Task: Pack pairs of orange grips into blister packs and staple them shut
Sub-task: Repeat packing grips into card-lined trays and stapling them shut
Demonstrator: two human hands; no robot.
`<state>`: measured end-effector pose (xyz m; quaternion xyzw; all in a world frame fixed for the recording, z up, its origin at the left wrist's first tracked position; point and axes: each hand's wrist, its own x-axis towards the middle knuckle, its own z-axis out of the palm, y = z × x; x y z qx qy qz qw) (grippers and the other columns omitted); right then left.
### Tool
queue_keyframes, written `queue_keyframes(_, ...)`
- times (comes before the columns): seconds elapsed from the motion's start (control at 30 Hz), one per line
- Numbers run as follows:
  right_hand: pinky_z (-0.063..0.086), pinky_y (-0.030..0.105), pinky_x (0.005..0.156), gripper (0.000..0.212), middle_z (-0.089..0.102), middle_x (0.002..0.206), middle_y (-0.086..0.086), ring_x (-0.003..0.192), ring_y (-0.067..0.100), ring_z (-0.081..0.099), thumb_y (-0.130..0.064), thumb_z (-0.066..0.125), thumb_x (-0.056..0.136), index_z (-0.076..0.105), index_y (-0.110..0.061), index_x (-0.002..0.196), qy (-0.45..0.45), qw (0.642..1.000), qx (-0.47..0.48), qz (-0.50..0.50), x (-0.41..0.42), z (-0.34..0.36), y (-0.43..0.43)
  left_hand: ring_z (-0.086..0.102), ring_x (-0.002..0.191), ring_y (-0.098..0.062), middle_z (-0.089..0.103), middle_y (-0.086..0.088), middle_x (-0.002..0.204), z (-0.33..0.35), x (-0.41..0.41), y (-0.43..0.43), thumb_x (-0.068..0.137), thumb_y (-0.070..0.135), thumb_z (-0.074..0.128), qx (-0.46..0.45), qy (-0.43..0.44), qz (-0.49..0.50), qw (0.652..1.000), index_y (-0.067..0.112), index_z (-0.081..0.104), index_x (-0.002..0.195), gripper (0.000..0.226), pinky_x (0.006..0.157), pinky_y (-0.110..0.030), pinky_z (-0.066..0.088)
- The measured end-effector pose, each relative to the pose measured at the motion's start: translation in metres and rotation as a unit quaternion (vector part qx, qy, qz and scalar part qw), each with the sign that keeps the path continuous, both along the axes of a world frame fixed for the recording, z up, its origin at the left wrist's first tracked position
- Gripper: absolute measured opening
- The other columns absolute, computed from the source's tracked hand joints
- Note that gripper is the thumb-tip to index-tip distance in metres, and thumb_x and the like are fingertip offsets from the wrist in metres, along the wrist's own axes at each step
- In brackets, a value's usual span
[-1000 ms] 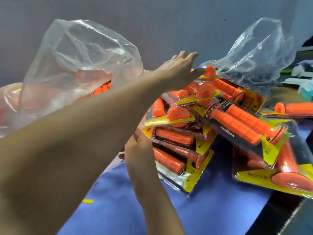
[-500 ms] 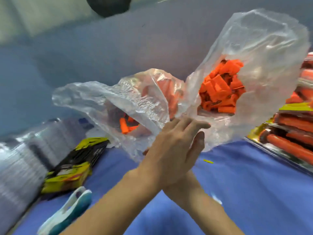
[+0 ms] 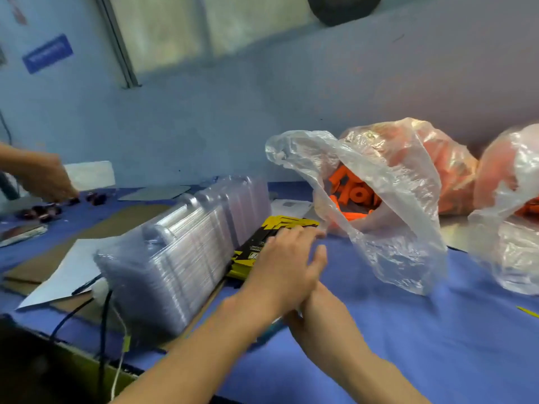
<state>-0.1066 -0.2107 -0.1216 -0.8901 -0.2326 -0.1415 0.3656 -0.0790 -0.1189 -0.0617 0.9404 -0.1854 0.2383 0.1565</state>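
Orange grips [image 3: 353,196]: loose in an open clear bag [image 3: 393,234], none packed in view. Blister packs [image 3: 186,252]: empty stack beside yellow cards [image 3: 262,240]; filling and stapling apparently remain. Left hand [image 3: 285,258]: fingers spread over the cards. Right hand: hidden under the left wrist, state indeterminable.

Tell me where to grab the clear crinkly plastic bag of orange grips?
Pinch the loose upper rim of the clear plastic bag, probably best coming from the left. Its mouth gapes that way, the film stands up there in a free flap, and the orange grips sit low inside.
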Motion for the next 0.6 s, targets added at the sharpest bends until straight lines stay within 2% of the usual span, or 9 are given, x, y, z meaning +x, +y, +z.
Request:
queue_keyframes(0.07,0.046,0.040,0.071,0.017,0.055,0.109,-0.005,0.095,0.023,0.053,-0.028,0.048,0.098,0.055,-0.024,0.112,-0.030,0.999,0.009,0.025,0.006,0.010,0.025,0.050,0.113,-0.022,0.060,0.002,0.122,0.023,0.004,0.046,0.098,0.030,0.048,0.015,-0.048,0.086,0.995,0.023,0.057,0.126,0.031,0.099,-0.038,0.038)
queue_keyframes(0.13,0.044,0.034,0.079,0.036,0.050,0.123,-0.008,0.106,0.019,0.052,-0.029,0.044,0.099,0.048,-0.028,0.134,-0.036,0.998,0.013,0.057,0.013,0.024,0.060,0.050,0.116,-0.025,0.058,-0.001,0.125,0.039,0.001,0.096,0.097,0.031,0.048,0.042,-0.060,0.177,0.981,0.024,0.056,0.126,0.031,0.099,-0.038,0.038)
queue_keyframes(0.2,0.040,0.030,0.094,0.054,0.040,0.145,-0.006,0.122,0.018,0.048,-0.029,0.043,0.100,0.031,-0.022,0.152,-0.027,0.996,0.027,0.081,0.016,0.032,0.090,0.048,0.118,-0.027,0.054,-0.003,0.128,0.045,-0.010,0.142,0.097,0.034,0.049,0.055,-0.039,0.251,0.966,0.024,0.055,0.125,0.031,0.098,-0.039,0.037)
queue_keyframes(0.27,0.033,0.026,0.107,0.063,0.025,0.159,-0.004,0.135,0.018,0.039,-0.029,0.044,0.100,0.019,-0.017,0.156,-0.019,0.994,0.031,0.102,0.016,0.035,0.114,0.046,0.120,-0.028,0.050,-0.004,0.130,0.043,-0.026,0.178,0.097,0.039,0.048,0.041,-0.004,0.291,0.956,0.025,0.055,0.124,0.031,0.100,-0.039,0.037)
queue_keyframes(0.33,0.015,0.014,0.112,0.069,0.012,0.165,-0.002,0.147,0.015,0.022,-0.028,0.045,0.100,0.010,-0.014,0.158,-0.015,0.993,0.035,0.113,0.014,0.037,0.137,0.045,0.120,-0.026,0.048,-0.002,0.130,0.037,-0.042,0.205,0.098,0.043,0.046,0.031,0.023,0.294,0.955,0.026,0.056,0.120,0.030,0.100,-0.040,0.039)
queue_keyframes(0.43,-0.009,-0.003,0.101,0.072,0.001,0.166,0.001,0.151,0.010,0.003,-0.024,0.046,0.100,0.005,-0.012,0.158,-0.021,0.990,0.031,0.134,0.011,0.033,0.162,0.044,0.123,-0.018,0.047,0.004,0.133,0.027,-0.059,0.227,0.098,0.049,0.043,0.028,0.060,0.264,0.962,0.031,0.053,0.124,0.033,0.098,-0.036,0.039)
queue_keyframes(0.53,-0.011,-0.005,0.100,0.072,-0.002,0.166,0.002,0.151,0.008,-0.001,-0.021,0.045,0.100,0.003,-0.012,0.158,-0.012,0.987,0.016,0.162,0.007,0.023,0.176,0.044,0.126,-0.012,0.048,0.010,0.137,0.029,-0.064,0.238,0.098,0.050,0.044,0.011,0.082,0.223,0.971,0.032,0.051,0.131,0.038,0.098,-0.033,0.040)
queue_keyframes(0.6,-0.006,0.001,0.106,0.073,-0.005,0.166,-0.001,0.151,0.008,-0.002,-0.021,0.044,0.099,0.001,-0.015,0.158,-0.012,0.986,0.010,0.167,0.007,0.017,0.180,0.043,0.127,-0.011,0.047,0.010,0.140,0.033,-0.063,0.243,0.099,0.048,0.045,0.019,0.100,0.205,0.973,0.033,0.049,0.134,0.038,0.099,-0.033,0.040)
